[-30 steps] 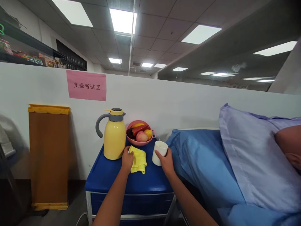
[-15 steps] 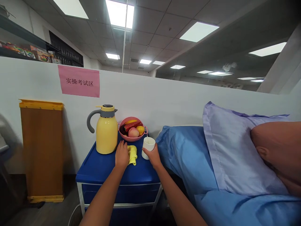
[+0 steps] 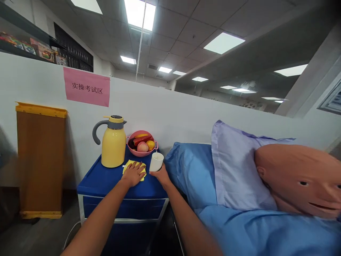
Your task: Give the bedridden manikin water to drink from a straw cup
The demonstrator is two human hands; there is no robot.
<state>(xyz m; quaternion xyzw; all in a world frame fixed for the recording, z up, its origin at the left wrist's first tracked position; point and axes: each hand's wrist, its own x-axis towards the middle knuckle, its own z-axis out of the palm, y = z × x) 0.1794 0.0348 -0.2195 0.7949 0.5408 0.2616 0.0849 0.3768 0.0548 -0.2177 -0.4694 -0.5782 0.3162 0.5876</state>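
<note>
My left hand (image 3: 134,174) lies flat with its fingers spread, pressing on a yellow cloth (image 3: 143,168) spread over the blue top of a bedside cabinet (image 3: 92,182). My right hand (image 3: 161,175) grips a white cup (image 3: 156,161) low on its side; the cup leans slightly, and a thin handle sticks up behind its rim. Left of the cloth stands a yellow thermos jug (image 3: 113,147) with a grey handle. Behind both hands sits a pink bowl (image 3: 139,154) of fruit, with a peach (image 3: 142,147) at its front.
A bed with blue bedding (image 3: 186,170) adjoins the cabinet on the right. On it, a mannequin head (image 3: 290,170) rests against a lilac pillow (image 3: 234,174). A brown board (image 3: 41,160) leans on the white partition (image 3: 149,106) at left, near a pink sign (image 3: 86,87).
The bunched cloth is now spread out under my left hand, which has moved onto it. My right hand has shifted lower on the cup, which now tilts. The view has turned right.
</note>
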